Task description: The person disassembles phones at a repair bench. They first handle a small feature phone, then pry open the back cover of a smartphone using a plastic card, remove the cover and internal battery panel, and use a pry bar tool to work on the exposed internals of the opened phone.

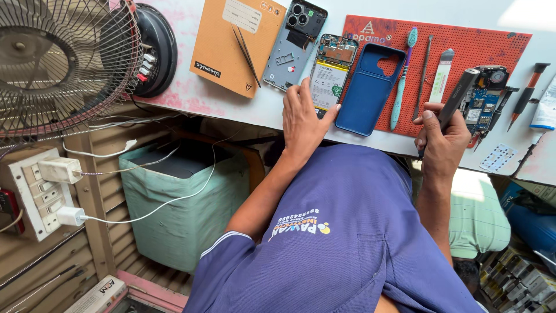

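Head view | L hand flat on opened phone, covering bottom | R hand grips dark tool

White worktable, pink-stained: brown notebook with tweezers on it, grey phone back cover, opened phone, red perforated mat, red-handled screwdriver, small white stencil, fan base at the far end.
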`<state>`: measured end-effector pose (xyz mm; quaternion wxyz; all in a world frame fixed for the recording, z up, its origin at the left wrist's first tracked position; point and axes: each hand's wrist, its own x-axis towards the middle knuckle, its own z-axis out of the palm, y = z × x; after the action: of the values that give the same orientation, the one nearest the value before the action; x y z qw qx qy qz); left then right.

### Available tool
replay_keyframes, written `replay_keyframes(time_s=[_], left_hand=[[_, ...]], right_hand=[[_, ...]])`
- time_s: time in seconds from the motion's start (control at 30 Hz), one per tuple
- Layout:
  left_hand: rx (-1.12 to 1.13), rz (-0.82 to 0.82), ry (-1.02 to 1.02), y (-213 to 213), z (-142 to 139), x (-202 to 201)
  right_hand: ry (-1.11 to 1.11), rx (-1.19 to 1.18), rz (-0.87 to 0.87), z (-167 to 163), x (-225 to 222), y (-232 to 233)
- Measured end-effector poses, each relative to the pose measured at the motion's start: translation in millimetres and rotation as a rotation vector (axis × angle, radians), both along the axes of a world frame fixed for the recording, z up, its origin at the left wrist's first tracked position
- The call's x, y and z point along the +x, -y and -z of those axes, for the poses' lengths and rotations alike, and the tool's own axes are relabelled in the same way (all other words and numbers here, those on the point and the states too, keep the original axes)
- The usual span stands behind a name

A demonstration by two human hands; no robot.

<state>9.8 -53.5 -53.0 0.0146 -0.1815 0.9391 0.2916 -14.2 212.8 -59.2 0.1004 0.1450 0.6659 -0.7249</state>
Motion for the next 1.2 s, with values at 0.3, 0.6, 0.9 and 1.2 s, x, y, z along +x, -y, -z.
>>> replay_keyframes(time_s=[0.3, 0.6, 0.9, 1.2], left_hand=[[0.016, -0.12, 0.074, -6, 7, -12], [0.094, -0.187, -0.098, -16, 9, -12], [0.476, -0.35, -0.168, -11, 11, -10], [1.144, -0.448, -0.402, -20, -5, 31]], right_hand=[[0.036, -0.056, 0.004, -3, 7, -9], [0.034, -0.039, -0.098, -11, 1, -20], [0.015, -0.008, -0.274, -18, -11, -44], [0.074, 0.034, -0.443, -39, -14, -42]])
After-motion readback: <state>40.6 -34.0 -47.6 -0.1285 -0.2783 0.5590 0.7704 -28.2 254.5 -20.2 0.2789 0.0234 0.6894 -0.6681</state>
